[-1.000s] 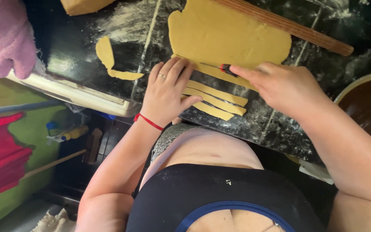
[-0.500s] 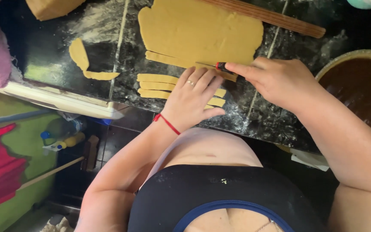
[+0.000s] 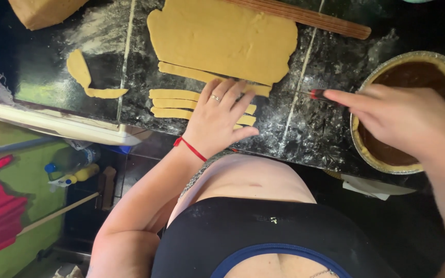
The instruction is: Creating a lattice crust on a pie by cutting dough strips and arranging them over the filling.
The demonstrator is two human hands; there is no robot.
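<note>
Four cut dough strips (image 3: 181, 100) lie on the black floured counter (image 3: 315, 128), just below the one rolled dough sheet (image 3: 222, 38), the uppermost strip touching its lower edge. The left hand (image 3: 217, 121) rests flat on the right ends of the strips, fingers spread wide. To the right of the sheet, the right hand (image 3: 408, 121) has its fingers closed around one red-handled knife (image 3: 318, 94). Under that hand, right of the sheet, sits one filled pie tin (image 3: 413, 62). One wooden rolling stick (image 3: 305, 18) lies along the sheet's upper right edge. One curved dough scrap (image 3: 86, 80) lies left of the sheet.
</note>
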